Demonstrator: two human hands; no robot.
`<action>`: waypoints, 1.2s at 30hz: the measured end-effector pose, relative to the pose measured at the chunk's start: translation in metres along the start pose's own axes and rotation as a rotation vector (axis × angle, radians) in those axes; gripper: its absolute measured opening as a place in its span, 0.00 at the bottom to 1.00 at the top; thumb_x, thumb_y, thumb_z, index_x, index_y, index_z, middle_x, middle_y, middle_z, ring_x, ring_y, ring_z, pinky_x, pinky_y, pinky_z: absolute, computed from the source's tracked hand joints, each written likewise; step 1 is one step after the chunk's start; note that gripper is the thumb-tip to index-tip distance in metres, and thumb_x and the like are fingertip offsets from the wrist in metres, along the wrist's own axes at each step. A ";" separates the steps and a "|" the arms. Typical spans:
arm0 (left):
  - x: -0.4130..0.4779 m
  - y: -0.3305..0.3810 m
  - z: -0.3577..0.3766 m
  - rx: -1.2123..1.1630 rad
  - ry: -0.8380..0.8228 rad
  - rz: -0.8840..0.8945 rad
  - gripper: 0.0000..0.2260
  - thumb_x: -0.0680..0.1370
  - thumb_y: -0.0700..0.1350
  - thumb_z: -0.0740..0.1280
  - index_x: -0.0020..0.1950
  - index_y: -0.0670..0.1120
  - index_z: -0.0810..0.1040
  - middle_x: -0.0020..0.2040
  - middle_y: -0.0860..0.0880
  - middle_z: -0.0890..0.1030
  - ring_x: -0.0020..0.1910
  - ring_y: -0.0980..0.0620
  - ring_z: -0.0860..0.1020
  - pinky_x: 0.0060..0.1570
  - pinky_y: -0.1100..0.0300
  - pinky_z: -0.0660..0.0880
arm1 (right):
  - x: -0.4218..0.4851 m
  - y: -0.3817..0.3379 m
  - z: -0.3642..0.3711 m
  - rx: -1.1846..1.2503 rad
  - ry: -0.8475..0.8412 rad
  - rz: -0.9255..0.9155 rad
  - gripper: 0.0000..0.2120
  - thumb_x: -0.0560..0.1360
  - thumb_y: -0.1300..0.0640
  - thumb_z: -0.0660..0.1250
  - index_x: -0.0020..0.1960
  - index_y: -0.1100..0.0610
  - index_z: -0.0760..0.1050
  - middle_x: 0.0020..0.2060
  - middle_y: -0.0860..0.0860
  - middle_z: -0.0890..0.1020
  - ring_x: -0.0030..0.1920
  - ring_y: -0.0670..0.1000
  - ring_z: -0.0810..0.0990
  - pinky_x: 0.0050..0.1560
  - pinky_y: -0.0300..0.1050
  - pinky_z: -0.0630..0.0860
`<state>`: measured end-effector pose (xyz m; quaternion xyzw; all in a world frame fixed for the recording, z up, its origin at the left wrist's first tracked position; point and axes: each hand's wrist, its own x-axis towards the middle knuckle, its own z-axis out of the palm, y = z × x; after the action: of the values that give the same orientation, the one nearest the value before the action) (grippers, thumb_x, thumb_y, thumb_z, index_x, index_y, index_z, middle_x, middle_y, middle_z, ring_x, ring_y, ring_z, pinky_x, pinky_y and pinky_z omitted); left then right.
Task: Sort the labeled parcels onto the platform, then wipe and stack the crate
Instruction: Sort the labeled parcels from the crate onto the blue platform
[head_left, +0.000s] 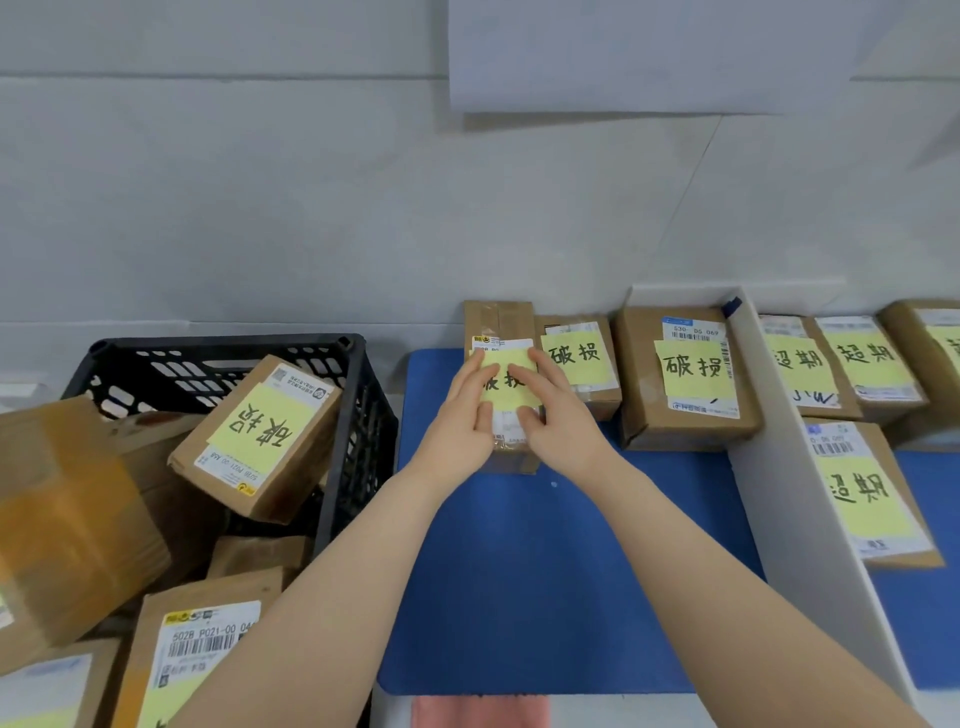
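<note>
A small brown parcel (501, 325) with a yellow label lies at the back left of the blue platform (545, 561). My left hand (462, 421) and my right hand (558, 415) both rest on top of it, fingers fairly straight over the label, thumbs near its front end. To its right stand two more parcels with yellow labels (579, 358) (685, 374). The black crate (358, 415) at the left holds several parcels, one of them (257, 436) tilted against its wall.
A white divider (795, 493) separates the blue platform from a right section, where several parcels with different yellow labels (862, 488) lie. A pink cloth (480, 712) shows at the bottom edge. The grey wall stands right behind the parcels.
</note>
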<state>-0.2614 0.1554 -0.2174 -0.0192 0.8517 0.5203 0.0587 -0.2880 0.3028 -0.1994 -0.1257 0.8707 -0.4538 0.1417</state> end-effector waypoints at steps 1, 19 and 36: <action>0.001 0.000 0.001 0.000 -0.001 0.002 0.22 0.81 0.36 0.52 0.75 0.50 0.61 0.77 0.60 0.50 0.70 0.69 0.52 0.69 0.68 0.53 | 0.001 0.000 0.000 0.003 -0.008 0.003 0.25 0.79 0.66 0.57 0.74 0.53 0.63 0.77 0.42 0.51 0.76 0.42 0.50 0.72 0.44 0.62; -0.164 0.038 -0.080 0.061 0.395 -0.017 0.23 0.81 0.38 0.55 0.75 0.52 0.60 0.77 0.58 0.54 0.73 0.66 0.52 0.68 0.73 0.49 | -0.029 -0.075 0.038 -0.217 0.237 -0.173 0.24 0.80 0.64 0.54 0.74 0.51 0.63 0.77 0.52 0.55 0.76 0.52 0.55 0.70 0.39 0.54; -0.278 -0.081 -0.251 0.082 0.926 -0.318 0.21 0.81 0.42 0.54 0.75 0.52 0.61 0.77 0.50 0.54 0.75 0.56 0.52 0.68 0.60 0.53 | -0.104 -0.236 0.243 -0.189 -0.182 -0.728 0.21 0.78 0.58 0.62 0.70 0.50 0.67 0.71 0.47 0.60 0.71 0.49 0.63 0.67 0.39 0.65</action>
<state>0.0024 -0.1127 -0.1418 -0.3759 0.7946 0.4078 -0.2470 -0.0822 0.0242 -0.1241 -0.4787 0.7912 -0.3790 0.0359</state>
